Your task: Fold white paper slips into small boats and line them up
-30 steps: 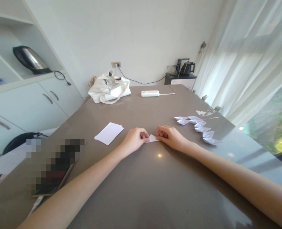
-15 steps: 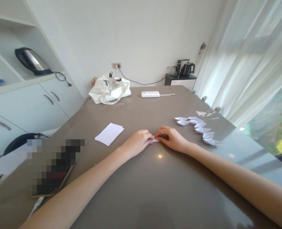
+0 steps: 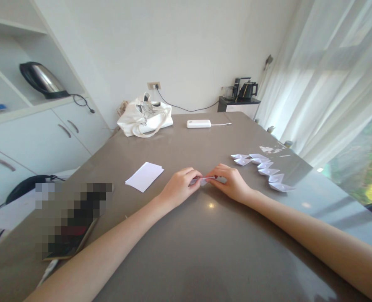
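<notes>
Between my two hands is a small piece of folded white paper [image 3: 204,181], mostly covered by the fingers. My left hand [image 3: 183,183] pinches its left side between thumb and fingers. On the other side, my right hand [image 3: 228,180] grips it with thumb and fingertips. To the left lies a stack of white paper sheets [image 3: 144,176], slightly fanned at the edges. Several folded paper boats [image 3: 268,171] stand in a slanting row on the right, beyond my right forearm.
A white handbag [image 3: 144,117] and a white power bank [image 3: 199,123] with a short cable are at the table's [image 3: 186,251] far end. At lower left lies a pixelated dark object [image 3: 75,226]. White paper scraps [image 3: 271,149] lie near the right edge, by the curtain.
Both hands have lifted slightly with the paper. Its fingers have shifted from pressing it near the tabletop to pinching it from both sides.
</notes>
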Available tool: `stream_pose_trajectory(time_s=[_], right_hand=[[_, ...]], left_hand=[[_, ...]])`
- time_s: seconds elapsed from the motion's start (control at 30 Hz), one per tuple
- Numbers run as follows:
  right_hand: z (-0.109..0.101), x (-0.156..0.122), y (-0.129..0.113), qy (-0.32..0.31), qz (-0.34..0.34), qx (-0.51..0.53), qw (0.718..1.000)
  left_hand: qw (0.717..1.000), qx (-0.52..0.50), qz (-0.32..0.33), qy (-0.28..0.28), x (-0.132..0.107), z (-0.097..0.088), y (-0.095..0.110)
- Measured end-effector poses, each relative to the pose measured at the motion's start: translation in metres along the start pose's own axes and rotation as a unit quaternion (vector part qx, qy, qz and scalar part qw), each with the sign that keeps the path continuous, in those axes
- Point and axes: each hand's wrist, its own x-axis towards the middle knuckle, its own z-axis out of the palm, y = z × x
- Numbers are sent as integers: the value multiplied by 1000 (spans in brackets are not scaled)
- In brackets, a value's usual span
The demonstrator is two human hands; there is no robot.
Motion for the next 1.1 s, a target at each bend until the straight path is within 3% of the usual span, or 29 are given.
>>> stream_pose_trajectory(time_s=[0.23, 0.37, 0.53, 0.67, 0.8, 0.93, 1.1], right_hand=[[4, 2, -5, 5, 110, 76, 991], [5, 3, -7, 3, 149, 89, 985], [2, 5, -10, -2, 162, 96, 982], [1, 5, -8, -22, 176, 160, 971], [3, 5, -3, -34, 202, 218, 954], [4, 6, -4, -14, 195, 191, 962], [3, 5, -5, -1, 195, 166, 967]], left_hand=[[991, -104, -79, 24, 1, 6, -1], [978, -166, -125, 11, 3, 6, 4], [966, -207, -156, -19, 6, 3, 8], [946, -267, -179, -43, 5, 3, 2], [955, -234, -180, -35, 4, 3, -1], [974, -156, -166, -10, 6, 3, 4], [964, -191, -184, -14, 5, 1, 5]])
